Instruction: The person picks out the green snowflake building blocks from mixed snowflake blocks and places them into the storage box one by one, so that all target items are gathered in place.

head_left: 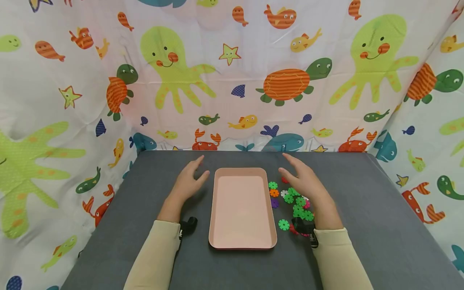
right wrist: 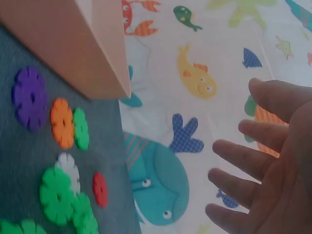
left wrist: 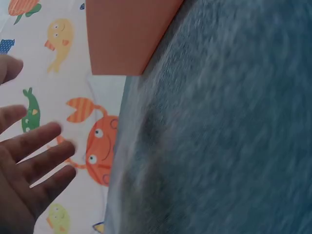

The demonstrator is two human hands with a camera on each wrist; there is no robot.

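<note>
A shallow pink tray point(head_left: 243, 209) lies on the grey cloth between the two hands, with nothing in it. To its left, my left hand point(head_left: 188, 180) hovers with fingers spread and holds nothing; in the left wrist view the same hand point(left wrist: 34, 165) shows straight fingers. My right hand point(head_left: 306, 179) is raised on the other side, its fingers point(right wrist: 243, 153) extended and apart from everything. Below and beside it are scattered flower-shaped plastic discs: several green discs point(head_left: 298, 211), an orange disc point(right wrist: 62, 123), a purple disc point(right wrist: 30, 99), a white disc point(right wrist: 68, 170) and a red disc point(right wrist: 100, 189).
The grey cloth-covered table point(head_left: 380, 225) extends on both sides of the tray. A white curtain point(head_left: 217, 88) printed with sea animals stands behind it and along both sides. Black camera mounts point(head_left: 188, 225) sit on the wrists.
</note>
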